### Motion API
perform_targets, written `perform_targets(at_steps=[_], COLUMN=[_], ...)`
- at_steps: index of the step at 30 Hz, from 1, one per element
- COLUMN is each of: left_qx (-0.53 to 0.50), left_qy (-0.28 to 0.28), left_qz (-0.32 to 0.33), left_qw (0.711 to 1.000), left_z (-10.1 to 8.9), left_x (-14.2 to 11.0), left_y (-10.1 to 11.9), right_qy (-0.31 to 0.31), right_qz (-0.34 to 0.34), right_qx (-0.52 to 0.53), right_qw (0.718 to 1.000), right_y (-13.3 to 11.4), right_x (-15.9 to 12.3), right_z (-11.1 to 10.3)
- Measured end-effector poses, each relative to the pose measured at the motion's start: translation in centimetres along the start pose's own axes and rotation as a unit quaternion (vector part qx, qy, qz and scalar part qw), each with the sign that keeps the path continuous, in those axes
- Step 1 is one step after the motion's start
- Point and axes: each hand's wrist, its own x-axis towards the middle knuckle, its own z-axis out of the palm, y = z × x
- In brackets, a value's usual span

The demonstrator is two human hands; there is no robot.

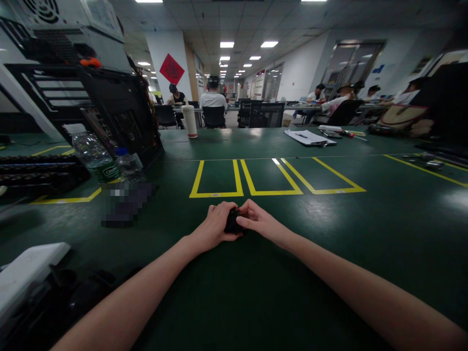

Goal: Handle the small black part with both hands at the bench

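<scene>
Both of my hands meet over the green tabletop, around a small black object. Its kind cannot be made out, since fingers cover much of it. My left hand wraps it from the left, fingers over the top and thumb beneath. From the right, my right hand pinches at its near side with thumb and index finger. Just beyond the hands, yellow tape outlines mark several boxes on the table.
At the left stand an opened black computer case, a clear water bottle and a blue-capped bottle. A white cup and a clipboard with paper are further back. Several people sit at desks beyond. A white box lies near left.
</scene>
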Motion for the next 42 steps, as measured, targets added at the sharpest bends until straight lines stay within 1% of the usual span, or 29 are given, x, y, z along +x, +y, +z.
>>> perform_targets(at_steps=[3, 7, 10, 14, 16, 21, 25, 28, 33, 35, 39, 42], left_qx=[0.000, 0.001, 0.006, 0.007, 0.003, -0.003, -0.010, -0.007, -0.003, -0.007, -0.008, -0.009], left_qy=[-0.001, 0.013, 0.026, 0.018, 0.012, 0.015, -0.008, -0.004, 0.005, 0.006, 0.012, -0.005], left_qz=[0.003, -0.002, -0.003, 0.000, -0.002, -0.009, -0.012, -0.010, -0.007, -0.008, -0.013, -0.014], left_qw=[1.000, 1.000, 1.000, 1.000, 1.000, 1.000, 1.000, 1.000, 1.000, 1.000, 1.000, 1.000], left_z=[0.0, 0.5, 0.8, 0.7, 0.6, 0.2, -0.2, -0.2, 0.3, 0.4, 0.2, -0.1], left_x=[0.0, 0.1, 0.1, 0.1, 0.1, 0.1, 0.0, 0.0, 0.0, 0.0, 0.1, 0.1], left_y=[0.1, -0.3, -0.6, -0.5, -0.4, 0.0, 0.3, 0.2, -0.1, -0.2, 0.0, 0.2], right_qy=[0.032, 0.040, 0.027, -0.008, -0.010, 0.028, 0.039, 0.020, -0.012, -0.005, 0.028, 0.038], right_qz=[-0.001, 0.010, 0.022, 0.002, -0.002, 0.008, 0.022, 0.024, 0.001, 0.002, 0.002, 0.012], right_qx=[-0.008, 0.001, 0.004, 0.017, 0.018, 0.003, -0.003, -0.004, 0.020, 0.019, 0.015, 0.019], right_qw=[0.999, 0.999, 0.999, 1.000, 1.000, 1.000, 0.999, 1.000, 1.000, 1.000, 1.000, 0.999], right_y=[0.3, 0.8, 0.8, 0.5, 0.3, 0.1, 0.4, 0.4, 0.0, 0.0, 0.3, 0.5], right_x=[0.1, 0.4, 0.4, 0.3, 0.1, 0.0, 0.2, 0.2, 0.0, -0.1, 0.0, 0.2], right_z=[0.3, 0.3, 0.0, -0.2, -0.1, 0.3, 0.3, 0.0, -0.2, 0.0, 0.3, 0.3])
